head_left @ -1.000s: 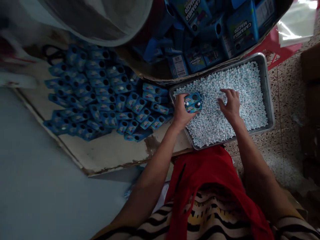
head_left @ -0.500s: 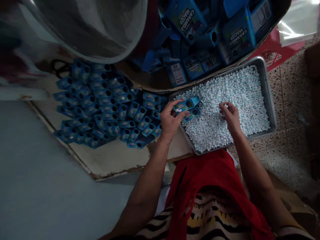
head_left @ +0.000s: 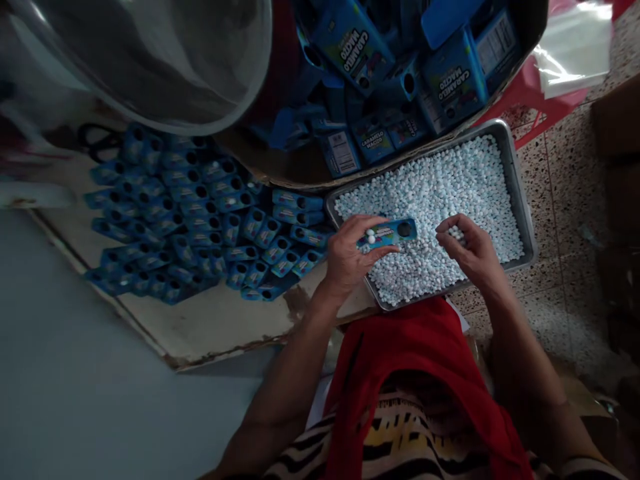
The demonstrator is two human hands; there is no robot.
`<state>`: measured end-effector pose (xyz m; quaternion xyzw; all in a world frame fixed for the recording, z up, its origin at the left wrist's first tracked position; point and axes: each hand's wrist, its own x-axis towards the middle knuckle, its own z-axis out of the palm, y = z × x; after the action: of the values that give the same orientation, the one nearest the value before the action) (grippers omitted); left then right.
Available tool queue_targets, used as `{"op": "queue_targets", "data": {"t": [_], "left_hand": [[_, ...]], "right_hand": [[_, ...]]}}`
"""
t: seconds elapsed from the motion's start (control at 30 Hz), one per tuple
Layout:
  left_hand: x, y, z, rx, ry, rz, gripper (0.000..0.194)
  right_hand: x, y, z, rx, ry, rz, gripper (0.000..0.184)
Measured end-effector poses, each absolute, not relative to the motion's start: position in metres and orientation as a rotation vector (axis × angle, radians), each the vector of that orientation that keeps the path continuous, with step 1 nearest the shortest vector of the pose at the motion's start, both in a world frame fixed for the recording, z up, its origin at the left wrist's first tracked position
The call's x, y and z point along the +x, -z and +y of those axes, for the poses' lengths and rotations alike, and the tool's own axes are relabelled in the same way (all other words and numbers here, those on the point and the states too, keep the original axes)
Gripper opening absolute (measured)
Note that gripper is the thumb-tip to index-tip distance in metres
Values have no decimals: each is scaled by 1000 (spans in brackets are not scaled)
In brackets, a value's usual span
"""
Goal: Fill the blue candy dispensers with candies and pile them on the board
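Observation:
My left hand (head_left: pixel 347 257) holds a small blue candy box (head_left: pixel 387 233) over the near left part of a metal tray (head_left: pixel 520 200). A white candy sits in one of the box's round holes, the other hole looks dark. My right hand (head_left: pixel 473 250) is cupped palm-up just right of the box, fingers curled around a few small white candies (head_left: pixel 455 233). The tray is full of pale blue-white candies (head_left: pixel 440 187).
Several blue boxes (head_left: pixel 200 213) lie in rows on a worn board (head_left: pixel 215 313) to the left. A big container of flat blue cartons (head_left: pixel 390 80) stands behind the tray. A grey bowl-like dome (head_left: pixel 165 60) hangs at top left. Speckled floor (head_left: pixel 575 200) lies right.
My left hand lifted the blue box off the candies and turned it flat. My right hand rose from the tray with a few candies and turned palm-up.

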<state>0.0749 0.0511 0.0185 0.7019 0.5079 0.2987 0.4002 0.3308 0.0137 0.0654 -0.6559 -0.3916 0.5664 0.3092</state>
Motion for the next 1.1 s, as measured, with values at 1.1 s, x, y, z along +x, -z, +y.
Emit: {"op": "queue_targets", "data": {"t": [1.1], "left_hand": [[120, 23, -36, 1585, -927, 1376, 40]], "right_hand": [[334, -47, -8, -1620, -1837, -644, 33]]}}
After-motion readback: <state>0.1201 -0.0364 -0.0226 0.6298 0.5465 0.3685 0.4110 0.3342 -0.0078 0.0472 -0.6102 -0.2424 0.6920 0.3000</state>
